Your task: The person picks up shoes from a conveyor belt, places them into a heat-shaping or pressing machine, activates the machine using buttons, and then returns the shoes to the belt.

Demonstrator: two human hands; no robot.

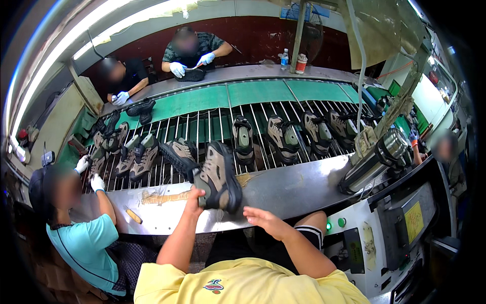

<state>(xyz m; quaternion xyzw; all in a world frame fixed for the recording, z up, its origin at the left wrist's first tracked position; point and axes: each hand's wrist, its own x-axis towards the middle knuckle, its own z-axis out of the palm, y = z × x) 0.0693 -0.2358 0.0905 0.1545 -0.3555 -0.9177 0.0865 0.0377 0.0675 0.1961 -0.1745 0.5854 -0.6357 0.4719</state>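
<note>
In front of me, above the metal edge of the conveyor, I hold a tan and black shoe tilted up, its dark sole facing right. My left hand is closed around its lower end, beside a green form inside the shoe. Just right of the shoe, my right hand is held with fingers stretched out and nothing in it. Behind the held shoe, another tan and black shoe lies on its side on the rollers, partly hidden. A standing shoe is beyond it to the right.
Several similar shoes line the rollers, including one at right. A steel ledge borders my side; a yellow-handled tool lies left. A large thermos and a control box stand right. Gloved co-workers sit left and across.
</note>
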